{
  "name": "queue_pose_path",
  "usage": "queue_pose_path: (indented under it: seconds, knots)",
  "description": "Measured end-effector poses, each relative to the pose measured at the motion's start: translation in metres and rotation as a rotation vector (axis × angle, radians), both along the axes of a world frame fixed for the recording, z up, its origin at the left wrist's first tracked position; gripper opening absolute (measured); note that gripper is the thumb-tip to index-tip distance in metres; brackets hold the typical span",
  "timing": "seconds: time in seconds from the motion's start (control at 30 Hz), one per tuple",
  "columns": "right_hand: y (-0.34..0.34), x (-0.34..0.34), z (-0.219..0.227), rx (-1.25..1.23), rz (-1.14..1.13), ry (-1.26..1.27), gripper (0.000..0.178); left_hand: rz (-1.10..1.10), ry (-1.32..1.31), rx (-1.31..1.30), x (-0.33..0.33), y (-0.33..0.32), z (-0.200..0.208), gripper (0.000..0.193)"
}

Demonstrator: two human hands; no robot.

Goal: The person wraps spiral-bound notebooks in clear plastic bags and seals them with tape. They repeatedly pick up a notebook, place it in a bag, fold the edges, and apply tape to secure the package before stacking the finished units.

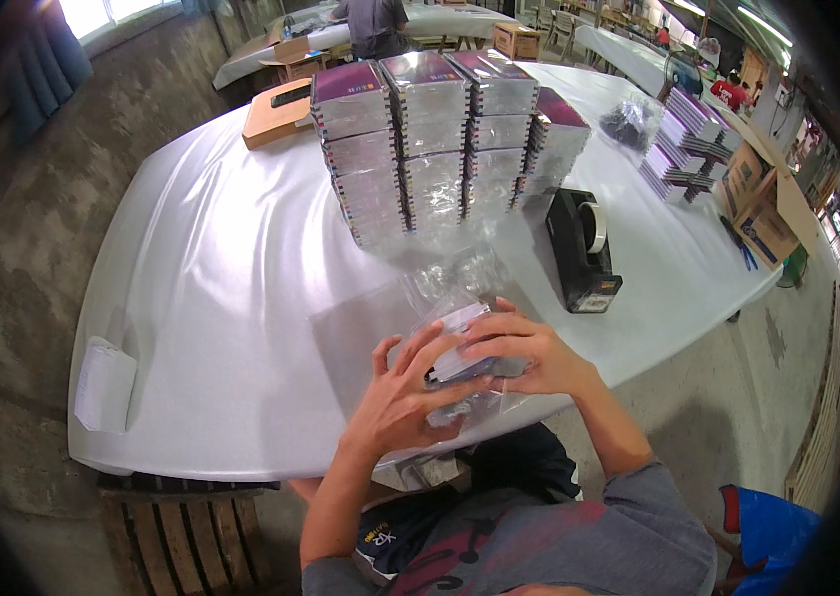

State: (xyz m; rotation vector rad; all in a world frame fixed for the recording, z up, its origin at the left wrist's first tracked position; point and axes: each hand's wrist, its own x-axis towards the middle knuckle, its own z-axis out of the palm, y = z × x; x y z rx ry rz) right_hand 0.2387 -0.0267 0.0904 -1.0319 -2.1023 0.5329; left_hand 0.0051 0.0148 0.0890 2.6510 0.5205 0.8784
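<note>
My left hand (pixel 392 399) and right hand (pixel 539 356) gripped the plastic-wrapped packet (pixel 453 365), at two o'clock from the left one.

The left hand (pixel 405 392) and right hand (pixel 529 350) partly hide the pale bundle (pixel 452 366).

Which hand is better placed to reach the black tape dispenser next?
Probably the right hand: the elongated black tape dispenser stands nearer it than the left hand, though both are occupied.

The pack (pixel 461 318) is whitish — the tape dispenser (pixel 567 243) black, curtain (pixel 52 60) blue.
</note>
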Motion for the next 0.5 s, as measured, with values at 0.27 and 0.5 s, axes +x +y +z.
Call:
queue_pose_path:
  seconds: [0.27, 0.5]
  knots:
    - [0.002, -0.002, 0.006, 0.021, -0.007, -0.059, 0.055, 0.025, -0.299, -0.938, 0.015, 0.059, -0.001, 0.037]
    - [0.000, -0.003, 0.006, 0.002, -0.009, -0.043, 0.053, 0.008, -0.306, -0.917, 0.033, 0.087, 0.026, 0.019]
